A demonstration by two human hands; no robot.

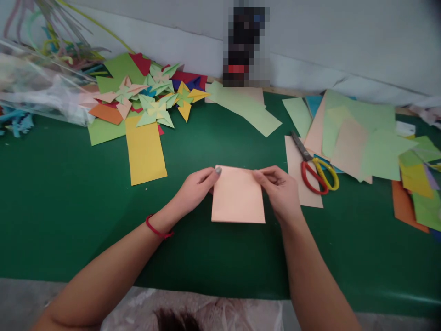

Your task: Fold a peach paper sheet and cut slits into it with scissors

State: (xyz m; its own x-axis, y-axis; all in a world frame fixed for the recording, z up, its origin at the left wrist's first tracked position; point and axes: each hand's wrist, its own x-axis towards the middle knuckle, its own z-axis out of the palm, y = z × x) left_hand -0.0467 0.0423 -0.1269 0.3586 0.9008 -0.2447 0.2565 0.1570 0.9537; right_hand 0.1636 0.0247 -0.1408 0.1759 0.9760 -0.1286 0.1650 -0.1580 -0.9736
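Head view: smooth, squarish peach paper (237, 196).

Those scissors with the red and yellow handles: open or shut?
Shut, it seems: the scissors' blades lie together, tapering to one narrow point.

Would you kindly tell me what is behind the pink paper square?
Green table shows around the pink square, with the left hand and right hand at its upper corners. Whatever lies directly behind is covered and unseen.
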